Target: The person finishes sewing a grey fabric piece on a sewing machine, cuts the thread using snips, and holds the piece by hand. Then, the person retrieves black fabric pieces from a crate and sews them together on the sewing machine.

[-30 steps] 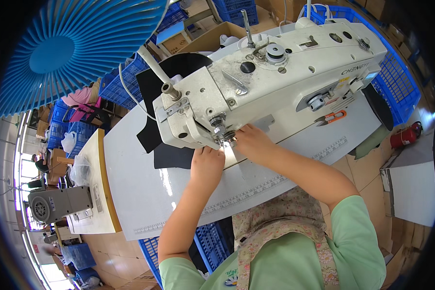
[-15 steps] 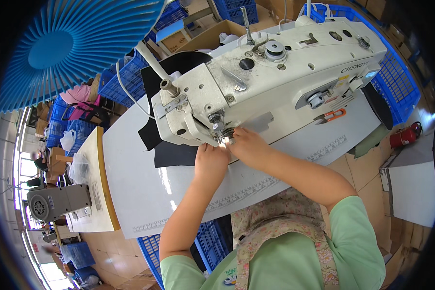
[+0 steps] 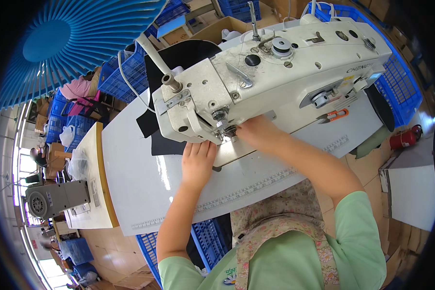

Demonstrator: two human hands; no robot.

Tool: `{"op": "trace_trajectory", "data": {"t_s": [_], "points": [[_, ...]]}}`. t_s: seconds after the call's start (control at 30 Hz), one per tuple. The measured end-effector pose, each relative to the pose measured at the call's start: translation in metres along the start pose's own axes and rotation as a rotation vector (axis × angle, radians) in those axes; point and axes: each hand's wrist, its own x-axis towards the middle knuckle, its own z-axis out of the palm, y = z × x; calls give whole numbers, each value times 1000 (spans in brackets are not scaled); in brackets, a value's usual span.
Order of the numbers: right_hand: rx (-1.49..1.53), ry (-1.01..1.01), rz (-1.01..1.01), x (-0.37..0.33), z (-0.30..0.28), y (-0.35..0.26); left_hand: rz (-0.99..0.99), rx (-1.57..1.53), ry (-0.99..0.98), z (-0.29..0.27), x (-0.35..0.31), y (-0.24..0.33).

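A white sewing machine stands across the tabletop, its lit needle area low at the head's near end. Just left of the needle, my left hand lies with fingers stretched out flat at the edge of a black fabric piece. More black fabric shows behind the machine head. My right hand is to the right of the needle, fingers bent and together beside the thread tension discs. Its fingertips are partly hidden, so whatever they pinch cannot be made out.
Orange-handled thread snips rest on the machine bed at the right. A ruler strip runs along the table's front. A blue fan looms at upper left. Blue crates stand beyond the table, and a red fire extinguisher at far right.
My hands, close together at the needle before, are now apart: the left has shifted left and its fingers flattened, the right has moved up and right. The black fabric's near edge has slid away from me.
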Motion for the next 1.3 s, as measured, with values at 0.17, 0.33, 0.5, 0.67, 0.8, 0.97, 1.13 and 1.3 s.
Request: {"op": "trace_trajectory", "data": {"t_s": [0.17,0.33,0.5,0.67,0.8,0.97,1.13,1.3], "points": [[98,91,86,2,0,6,75,-54,29,1,-8,-2],[49,107,-2,-6,8,4,70,-80,-65,-4,-1,10],[-81,153,-108,-8,9,-5,64,-41,-79,2,-4,13],[-141,189,-136,-6,9,-16,62,-43,-92,8,-1,19],[-138,203,-97,-2,22,-24,70,-15,-76,11,2,21],[-104,202,33,0,30,-36,61,15,-82,12,9,23],[-143,115,4,0,22,-37,38,32,-118,13,4,23],[-238,225,-137,-11,-1,-11,107,31,-35,2,-11,-1]]}}
